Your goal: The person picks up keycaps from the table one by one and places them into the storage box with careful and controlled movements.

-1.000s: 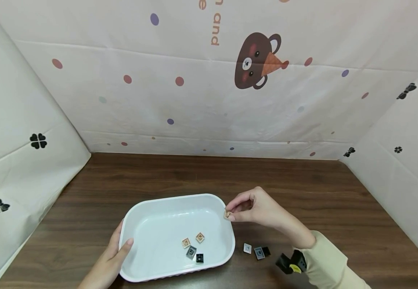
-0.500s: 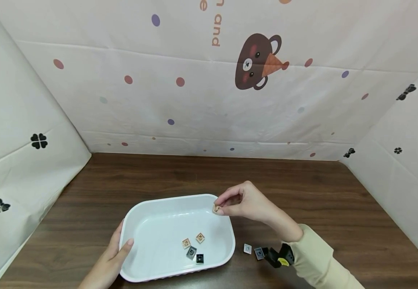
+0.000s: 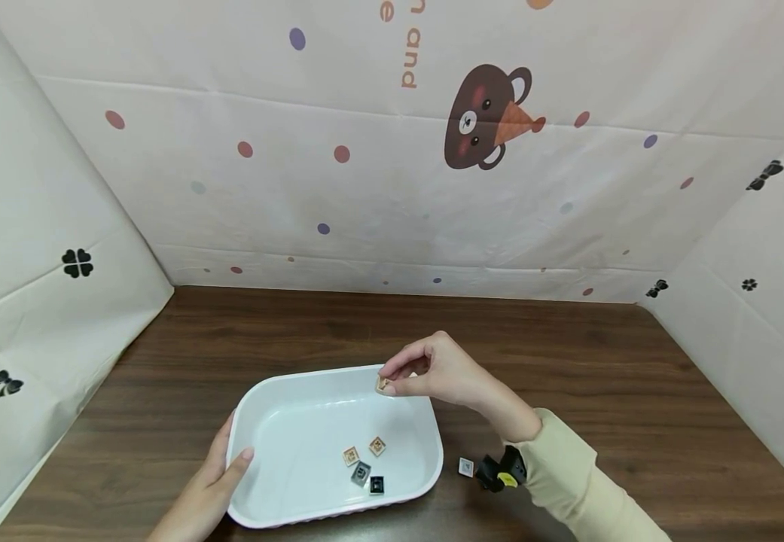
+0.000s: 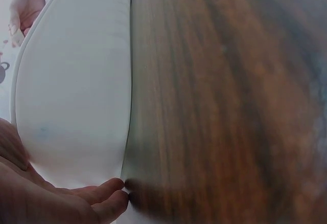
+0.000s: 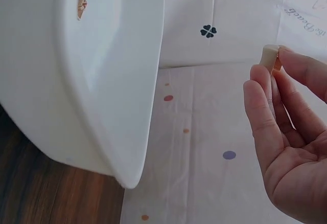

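This is a small screened work space around a table (image 3: pixel 297 324), which has a dark wood grain; whether it belongs to a home, an office or a lab, I cannot tell. Behind the table there is a pale back sheet (image 3: pixel 229 211), with fold lines, coloured dots, sideways letters (image 3: pixel 410 58) and a brown bear (image 3: pixel 462 143), also turned sideways. To the left of the table rises a white left sheet (image 3: pixel 19 316) with a black clover (image 3: pixel 77 263) and a black bow (image 3: pixel 4 383); to the right of the table rises a similar right sheet (image 3: pixel 764 346). All three sheets meet the table top, like the walls of a booth.
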Motion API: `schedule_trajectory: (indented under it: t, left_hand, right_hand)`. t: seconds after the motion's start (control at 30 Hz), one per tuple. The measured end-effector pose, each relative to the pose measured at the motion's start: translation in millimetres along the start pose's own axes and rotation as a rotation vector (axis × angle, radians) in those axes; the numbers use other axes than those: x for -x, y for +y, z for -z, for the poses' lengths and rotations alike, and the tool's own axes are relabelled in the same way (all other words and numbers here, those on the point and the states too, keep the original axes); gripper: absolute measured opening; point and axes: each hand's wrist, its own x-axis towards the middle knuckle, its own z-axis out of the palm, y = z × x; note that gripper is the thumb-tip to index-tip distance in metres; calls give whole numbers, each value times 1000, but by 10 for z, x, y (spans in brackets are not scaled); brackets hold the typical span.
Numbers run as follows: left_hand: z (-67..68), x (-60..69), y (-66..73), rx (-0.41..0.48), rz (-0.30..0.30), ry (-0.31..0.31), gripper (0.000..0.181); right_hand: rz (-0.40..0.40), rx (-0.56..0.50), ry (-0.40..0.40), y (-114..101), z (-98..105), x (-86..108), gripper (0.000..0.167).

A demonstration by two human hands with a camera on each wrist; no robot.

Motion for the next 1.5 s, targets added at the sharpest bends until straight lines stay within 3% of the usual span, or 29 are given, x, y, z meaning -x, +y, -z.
schedule_trajectory:
  t: [0.6,1.0,1.2,1.5]
  left_hand:
    - [-12,-22,17,46,-38,7,60]
    - [-4,-21,-6,-31,-12,14,58]
    - [-7,-18,-11,-31,-9,12,57]
    - [-3,-20,3,-27,32,-10,59]
  right_hand:
    - [24,41,-24,-54,-179,-317,15]
    - [4,43,-56,-73,-358,-526,14]
    - [-9,124,-87,-41,-456,-614,12]
    - [18,261,-212,29,-608,-740,10]
